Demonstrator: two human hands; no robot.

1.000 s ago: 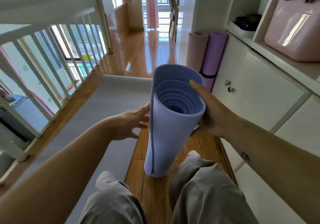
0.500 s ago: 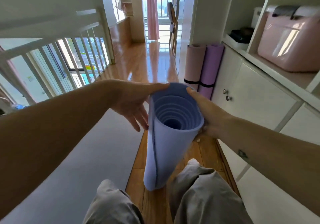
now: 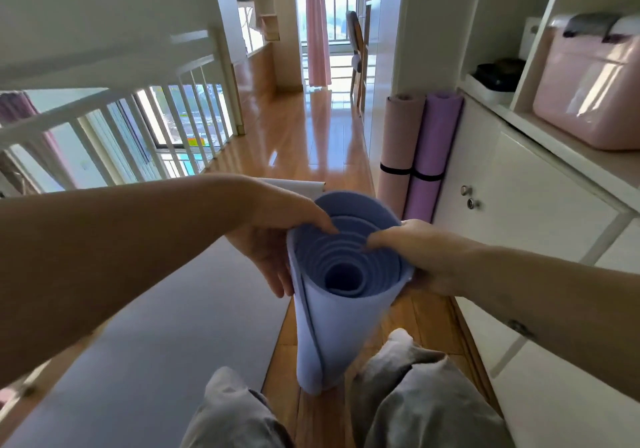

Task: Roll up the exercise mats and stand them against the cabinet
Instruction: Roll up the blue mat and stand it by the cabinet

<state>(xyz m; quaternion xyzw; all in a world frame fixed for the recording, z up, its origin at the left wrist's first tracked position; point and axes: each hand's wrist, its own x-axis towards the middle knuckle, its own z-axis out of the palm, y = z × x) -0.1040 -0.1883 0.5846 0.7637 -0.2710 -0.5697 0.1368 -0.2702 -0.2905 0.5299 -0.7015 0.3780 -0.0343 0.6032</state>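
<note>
Nearest the camera are the person's two knees in grey trousers (image 3: 415, 399); between them the blue mat (image 3: 332, 330), rolled into a loose spiral, stands on its end on the wooden floor (image 3: 304, 142), its loose outer edge running down the left side of the roll. Both hands are at its top rim; the left hand (image 3: 277, 236) pinches the left side, one digit hooked over the rim into the spiral and the other fingers lying down the outside; the right hand (image 3: 422, 253) grips the right side, fingertips curled over the rim onto the inner layers. To the left a grey mat (image 3: 173, 326) lies flat and unrolled along the floor, just beside the blue roll. To the right runs the white cabinet (image 3: 536, 212) with two small knobs on its doors; farther along, a pink mat (image 3: 398, 142) and a purple mat (image 3: 434, 142), each rolled and bound with a black strap, stand upright side by side, touching, the purple one against the cabinet's end. On the shelf above sits a pink case (image 3: 588, 94); a white railing (image 3: 156, 118) lines the left; at the far end hangs a pink curtain (image 3: 317, 25) beside a chair (image 3: 356, 42).
</note>
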